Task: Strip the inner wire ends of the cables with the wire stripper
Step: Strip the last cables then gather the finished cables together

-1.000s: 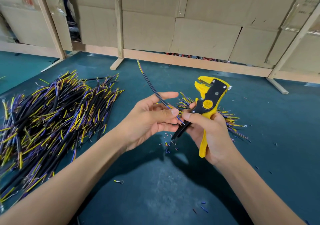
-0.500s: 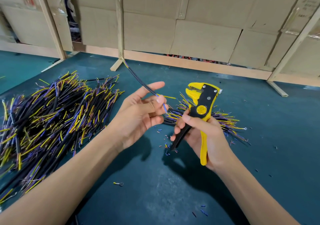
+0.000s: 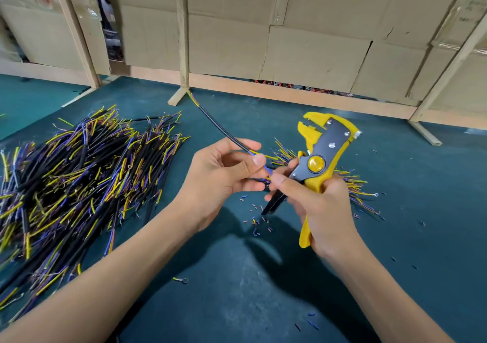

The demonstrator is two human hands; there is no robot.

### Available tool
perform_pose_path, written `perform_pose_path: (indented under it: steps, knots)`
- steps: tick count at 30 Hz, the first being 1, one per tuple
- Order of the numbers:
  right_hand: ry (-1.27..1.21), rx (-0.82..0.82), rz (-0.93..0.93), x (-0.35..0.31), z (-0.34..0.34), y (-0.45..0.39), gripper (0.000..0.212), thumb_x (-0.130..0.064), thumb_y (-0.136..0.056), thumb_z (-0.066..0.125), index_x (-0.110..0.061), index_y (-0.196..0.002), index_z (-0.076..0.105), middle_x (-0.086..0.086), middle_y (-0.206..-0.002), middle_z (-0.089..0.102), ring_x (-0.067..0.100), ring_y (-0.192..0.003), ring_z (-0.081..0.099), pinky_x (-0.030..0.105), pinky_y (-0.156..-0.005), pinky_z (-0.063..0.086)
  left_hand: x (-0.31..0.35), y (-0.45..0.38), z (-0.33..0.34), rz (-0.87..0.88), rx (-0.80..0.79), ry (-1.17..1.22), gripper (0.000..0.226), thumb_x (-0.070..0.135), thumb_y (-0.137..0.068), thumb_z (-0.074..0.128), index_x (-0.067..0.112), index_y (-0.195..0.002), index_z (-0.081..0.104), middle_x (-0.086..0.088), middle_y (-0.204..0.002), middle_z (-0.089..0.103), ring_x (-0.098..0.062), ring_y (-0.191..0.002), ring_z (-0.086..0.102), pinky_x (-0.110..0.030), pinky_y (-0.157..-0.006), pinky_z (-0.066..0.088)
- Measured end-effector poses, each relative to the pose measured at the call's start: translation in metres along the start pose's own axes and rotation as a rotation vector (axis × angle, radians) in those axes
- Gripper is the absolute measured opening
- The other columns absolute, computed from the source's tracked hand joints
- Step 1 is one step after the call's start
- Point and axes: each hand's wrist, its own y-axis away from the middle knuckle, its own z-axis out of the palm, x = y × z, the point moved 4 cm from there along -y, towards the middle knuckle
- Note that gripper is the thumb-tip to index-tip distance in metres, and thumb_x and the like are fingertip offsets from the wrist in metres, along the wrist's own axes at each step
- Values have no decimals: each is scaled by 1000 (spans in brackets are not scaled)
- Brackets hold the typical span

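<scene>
The left hand (image 3: 224,176) pinches a black cable (image 3: 224,129) near its lower end, thumb over the blue and yellow inner wires, the cable rising up and away above the table (image 3: 237,303). The right hand (image 3: 319,210) grasps the yellow stripper (image 3: 320,158) by its handles, head up, its thumb touching the wire ends beside the left fingers. A cable pile (image 3: 79,179) lies at left, well apart.

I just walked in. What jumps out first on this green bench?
A bright yellow wire stripper stands upright in the right hand, centre-right. Beside it, the left hand pinches one black cable slanting up toward the back. A big heap of black, yellow and purple cables sprawls at left.
</scene>
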Motion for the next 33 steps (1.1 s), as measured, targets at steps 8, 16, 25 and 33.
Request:
perform_pose_path:
  steps: [8, 16, 25, 33]
  knots:
    - [-163, 25, 126, 4, -1, -2, 25, 2, -77, 73, -3, -98, 61, 15, -77, 64, 29, -70, 64, 44, -66, 58, 2, -2, -2, -227, -141, -26, 42, 8, -84, 72, 5, -125, 66, -4, -81, 67, -14, -70, 65, -25, -61, 52]
    - [19, 96, 80, 2, -9, -6, 20, 5, -80, 72, -5, -93, 60, 10, -72, 65, 25, -69, 63, 45, -67, 61, 4, 5, -7, 185, 188, -808, 63, 11, -78, 75, 35, -116, 31, 3, -80, 50, -11, -55, 58, -22, -57, 47]
    - [128, 102, 64, 2, -8, -5, 20, 10, -85, 69, -7, -91, 61, 10, -71, 68, 26, -62, 64, 47, -64, 62, 8, 12, 8, 540, -141, -1165, 17, 2, -81, 73, 13, -93, 70, 1, -104, 64, -21, -107, 56, -29, -99, 41]
    - [120, 104, 84, -3, -11, -5, 17, 6, -86, 73, -8, -92, 67, 4, -74, 70, 23, -65, 69, 23, -58, 55, -2, 9, 6, 274, -276, -719, 23, 11, -90, 74, 13, -107, 60, -3, -89, 69, -28, -78, 65, -38, -73, 52]
